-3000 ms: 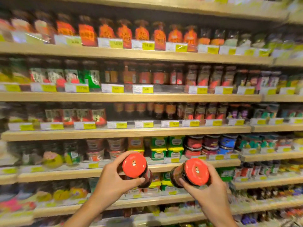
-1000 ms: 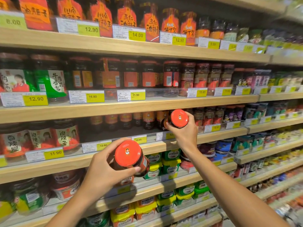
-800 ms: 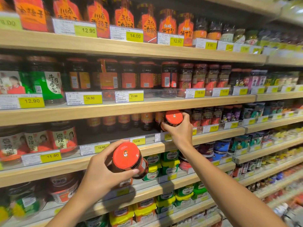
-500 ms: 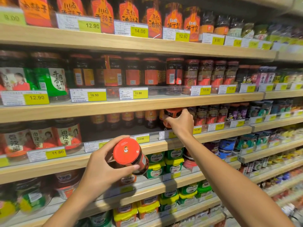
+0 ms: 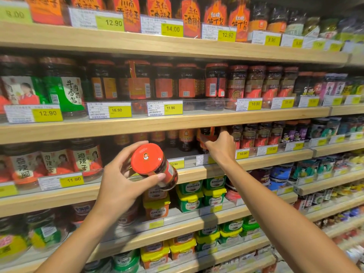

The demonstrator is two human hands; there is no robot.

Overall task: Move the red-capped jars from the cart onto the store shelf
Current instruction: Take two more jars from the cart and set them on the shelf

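My left hand (image 5: 120, 184) grips a red-capped jar (image 5: 155, 166) tilted with its cap toward me, held in front of the third wooden shelf (image 5: 197, 172). My right hand (image 5: 220, 146) reaches into that shelf and holds a second jar (image 5: 208, 134) upright among the dark jars standing there; its cap is hidden under the shelf board above. The cart is out of view.
Shelves run across the whole view, packed with jars and tubs behind clear plastic rails carrying yellow price tags (image 5: 116, 110). A dark gap (image 5: 122, 146) opens on the third shelf left of my right hand. Green and yellow tubs (image 5: 191, 194) fill the shelf below.
My right hand has pushed its jar from in front of the shelf edge into the third shelf, under the board above. My left hand has kept its jar at about the same spot.
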